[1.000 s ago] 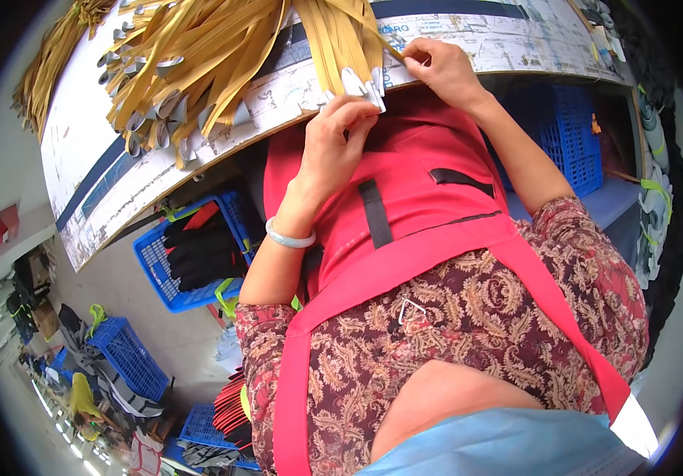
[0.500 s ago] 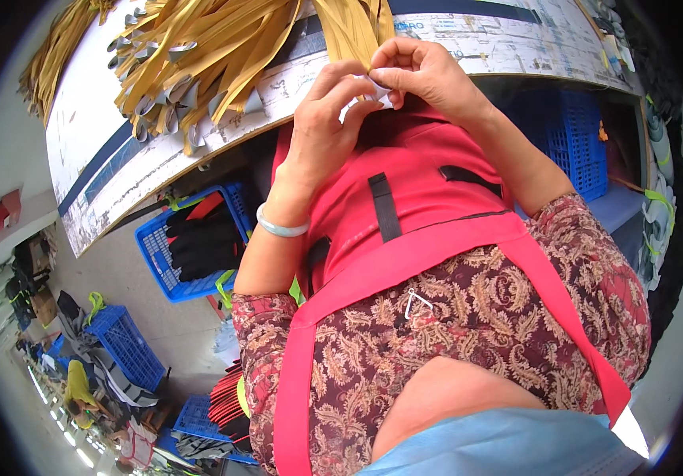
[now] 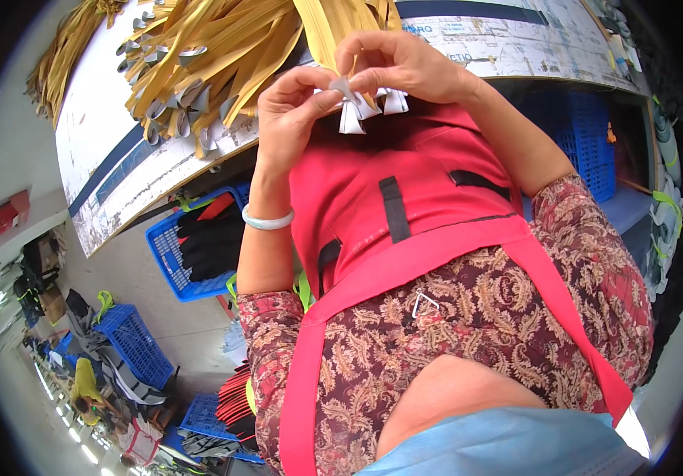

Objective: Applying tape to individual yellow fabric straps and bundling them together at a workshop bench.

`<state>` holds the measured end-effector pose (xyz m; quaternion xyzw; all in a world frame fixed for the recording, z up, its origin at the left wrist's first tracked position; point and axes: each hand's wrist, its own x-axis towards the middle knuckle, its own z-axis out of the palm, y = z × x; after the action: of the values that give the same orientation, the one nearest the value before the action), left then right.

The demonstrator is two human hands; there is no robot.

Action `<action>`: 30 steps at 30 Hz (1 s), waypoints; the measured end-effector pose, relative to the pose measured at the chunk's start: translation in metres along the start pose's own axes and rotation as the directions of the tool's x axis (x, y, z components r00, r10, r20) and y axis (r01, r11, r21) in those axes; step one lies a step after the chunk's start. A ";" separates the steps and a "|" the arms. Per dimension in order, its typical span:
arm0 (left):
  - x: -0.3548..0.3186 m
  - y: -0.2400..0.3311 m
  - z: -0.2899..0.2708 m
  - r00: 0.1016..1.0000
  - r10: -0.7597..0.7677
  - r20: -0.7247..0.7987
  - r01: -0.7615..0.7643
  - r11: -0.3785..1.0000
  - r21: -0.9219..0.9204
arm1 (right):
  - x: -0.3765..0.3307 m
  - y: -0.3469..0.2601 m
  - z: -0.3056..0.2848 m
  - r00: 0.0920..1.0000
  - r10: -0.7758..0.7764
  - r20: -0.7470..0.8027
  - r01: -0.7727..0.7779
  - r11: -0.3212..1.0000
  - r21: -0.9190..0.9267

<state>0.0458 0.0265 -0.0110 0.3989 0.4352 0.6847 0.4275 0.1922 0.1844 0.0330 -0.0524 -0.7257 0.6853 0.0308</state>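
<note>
At the table edge, a small grey-white tab (image 3: 344, 89) is pinched between the thumb and fingertips of my left hand (image 3: 294, 111). The fingers of my right hand (image 3: 409, 67) are closed on the same tab from the other side. Several white folded tabs (image 3: 352, 120) hang just below my fingertips, at the ends of mustard-yellow strips (image 3: 321, 32) that come down over the table edge. To the left lies a big pile of similar yellow strips (image 3: 254, 47) with grey looped ends. How each tab joins its strip is hidden by my fingers.
The white table (image 3: 95, 135) has a worn, printed surface. Below it, a blue basket (image 3: 171, 258) with black items stands at left and another blue crate (image 3: 587, 147) at right. Further off are a blue crate (image 3: 133, 341) and a person in yellow (image 3: 86, 381).
My left hand has moved left and slightly down, its fingers now pinching the tab. White tabs that were mostly covered now show below my fingers. The whole view has shifted a little.
</note>
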 end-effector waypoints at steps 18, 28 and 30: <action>-0.001 0.013 0.011 0.986 0.034 -0.163 -0.045 0.997 -0.069 | 0.017 -0.014 0.010 0.975 -0.182 -0.127 0.120 0.914 -0.388; -0.006 0.009 0.001 0.968 0.010 -0.250 0.007 0.998 0.067 | 0.013 0.034 0.019 0.923 -0.251 -0.291 0.194 0.958 -0.212; -0.005 0.005 -0.011 0.990 0.072 -0.125 -0.041 0.972 0.233 | 0.013 0.029 0.018 0.946 -0.201 -0.255 0.164 0.973 -0.161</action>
<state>0.0359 0.0174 -0.0112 0.4115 0.5274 0.6665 0.3290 0.1783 0.1698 0.0024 -0.0796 -0.7622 0.6140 0.1889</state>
